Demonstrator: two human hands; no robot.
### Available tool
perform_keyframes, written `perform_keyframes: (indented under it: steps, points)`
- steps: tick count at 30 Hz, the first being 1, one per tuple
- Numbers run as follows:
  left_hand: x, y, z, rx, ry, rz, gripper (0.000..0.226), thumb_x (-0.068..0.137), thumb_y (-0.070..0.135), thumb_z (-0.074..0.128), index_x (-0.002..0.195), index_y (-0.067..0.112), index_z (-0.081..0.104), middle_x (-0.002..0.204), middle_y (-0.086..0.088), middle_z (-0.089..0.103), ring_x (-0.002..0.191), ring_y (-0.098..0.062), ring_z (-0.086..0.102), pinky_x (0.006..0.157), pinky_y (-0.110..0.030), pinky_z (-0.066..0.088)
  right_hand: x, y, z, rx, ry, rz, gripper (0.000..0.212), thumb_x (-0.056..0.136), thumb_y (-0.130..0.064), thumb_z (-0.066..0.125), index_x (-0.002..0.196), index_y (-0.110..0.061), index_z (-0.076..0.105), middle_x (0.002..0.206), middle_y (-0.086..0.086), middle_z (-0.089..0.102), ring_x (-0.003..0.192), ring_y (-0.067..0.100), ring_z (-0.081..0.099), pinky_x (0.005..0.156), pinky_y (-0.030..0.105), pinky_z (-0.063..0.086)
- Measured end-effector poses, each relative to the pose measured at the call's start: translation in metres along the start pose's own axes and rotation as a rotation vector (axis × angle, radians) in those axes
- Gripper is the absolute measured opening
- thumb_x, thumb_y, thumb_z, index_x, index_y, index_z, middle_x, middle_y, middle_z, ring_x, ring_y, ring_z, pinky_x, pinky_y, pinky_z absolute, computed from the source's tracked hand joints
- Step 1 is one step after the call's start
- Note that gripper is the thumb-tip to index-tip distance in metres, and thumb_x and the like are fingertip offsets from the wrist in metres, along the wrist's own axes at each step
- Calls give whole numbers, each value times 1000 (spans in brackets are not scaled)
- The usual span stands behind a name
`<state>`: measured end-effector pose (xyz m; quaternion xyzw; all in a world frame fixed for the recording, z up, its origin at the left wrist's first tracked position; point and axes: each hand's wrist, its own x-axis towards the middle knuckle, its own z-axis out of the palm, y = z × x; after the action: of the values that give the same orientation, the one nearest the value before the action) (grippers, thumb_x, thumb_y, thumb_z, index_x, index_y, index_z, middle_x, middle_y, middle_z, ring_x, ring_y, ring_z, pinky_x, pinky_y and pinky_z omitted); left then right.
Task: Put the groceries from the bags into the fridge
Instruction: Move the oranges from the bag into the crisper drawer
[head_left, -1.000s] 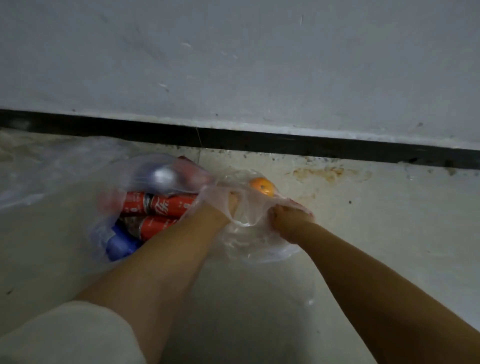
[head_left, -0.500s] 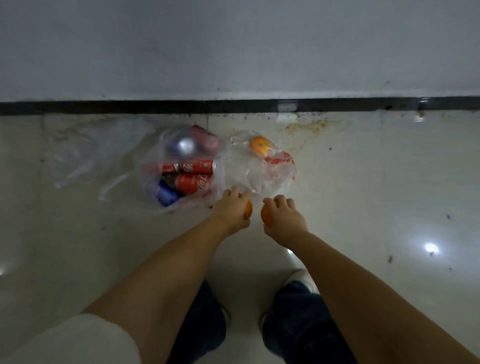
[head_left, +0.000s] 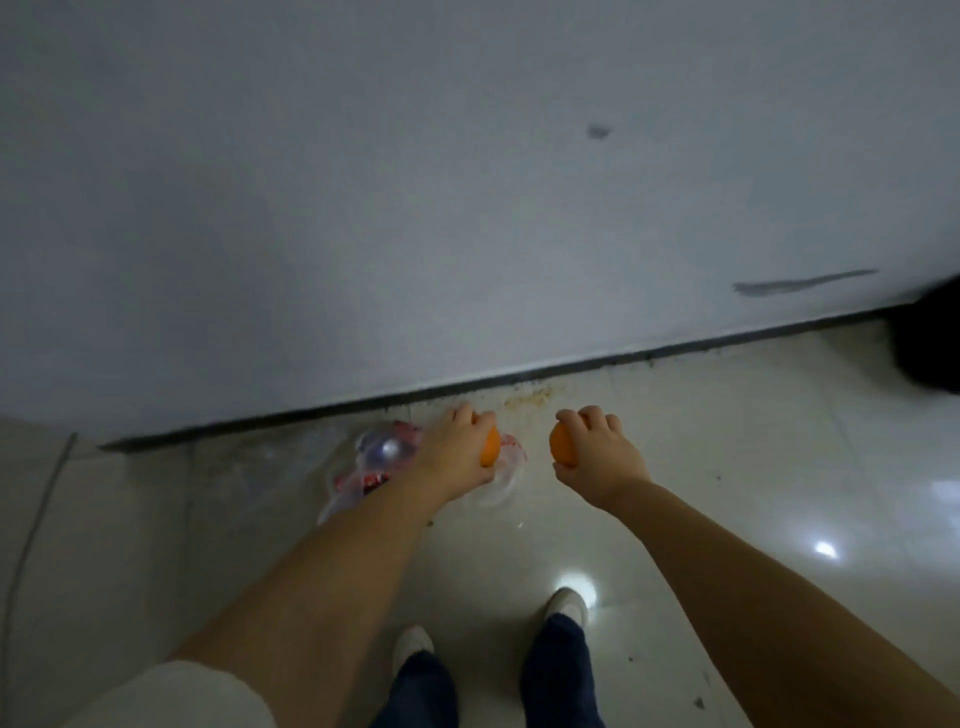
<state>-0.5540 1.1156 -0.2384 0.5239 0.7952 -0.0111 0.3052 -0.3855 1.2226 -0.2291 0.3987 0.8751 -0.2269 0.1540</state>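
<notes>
Head view: two bare forearms are extended forward and down over a pale glossy tiled floor (head_left: 727, 467). An orange (head_left: 490, 447) is held in the left hand (head_left: 457, 454); the fingers are curled over its top and the thumb is wrapped beneath, so that only the right edge of the fruit is exposed. A second orange (head_left: 562, 446) is gripped in the right hand (head_left: 602, 457) in the same manner, with the fingers curled over the top and the thumb under it; its left half is exposed. The two oranges are held near each other, at about the same height, with a gap between them, above the floor and apart from it. A clear plastic bag (head_left: 374, 457) is seen on the floor beneath and behind the left hand, close to the dark baseboard (head_left: 675, 353). Red cans (head_left: 363, 480) and a rounded silvery item, too blurred to be identified, are visible through the plastic. More clear plastic with red print (head_left: 511, 444) is seen just right of the left hand. A grey wall (head_left: 415, 208) with dark scuff marks (head_left: 800, 283) is seen above the baseboard. A brownish stain (head_left: 535, 397) is present on the floor near the baseboard. A light sleeve (head_left: 171, 696) covers the left upper arm. Dark trousers (head_left: 561, 675) and white shoes (head_left: 569, 605) are visible at the lower edge. Bright light reflections (head_left: 825, 549) are seen on the tiles.
</notes>
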Motion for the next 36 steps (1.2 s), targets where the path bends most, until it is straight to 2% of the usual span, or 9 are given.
perform_keyframes:
  steps: [6,12,17,27,31,36]
  points:
    - [-46,39,-76,1,155,205,60,81,36,64,133,22,37,132,-7,35,119,-27,38,84,-38,46,-80,-11,-79,72,252,225,62,85,-33,63,138,-22,34,140,8,36,125,30,37,92,42,49]
    - [-94,83,-115,157,174,456,61,82,40,64,134,23,37,132,-7,36,120,-27,40,86,-40,48,-184,-25,-86,143,383,368,65,85,-33,63,141,-23,31,140,6,35,125,28,37,92,39,49]
    - [-144,161,-121,212,186,674,60,81,39,64,132,22,38,131,-7,37,118,-27,41,85,-39,48,-284,-14,-89,186,500,530,67,85,-34,64,142,-25,30,142,5,34,126,27,35,92,37,47]
    - [-307,341,-28,233,120,1054,63,78,41,69,131,24,39,131,-5,40,116,-26,45,92,-41,49,-539,38,-50,112,656,850,68,83,-33,65,141,-23,33,140,8,36,124,30,36,93,39,44]
    - [-406,410,39,209,108,1146,61,77,41,69,128,23,41,127,-6,41,113,-27,46,87,-41,50,-669,47,0,199,756,1014,62,82,-33,64,137,-23,37,134,7,38,119,30,38,89,38,45]
    - [-535,489,141,157,-3,1315,51,73,40,67,116,24,45,116,-6,46,105,-28,50,83,-41,52,-834,55,49,264,902,1187,62,82,-36,66,136,-24,37,132,7,38,120,29,39,90,42,48]
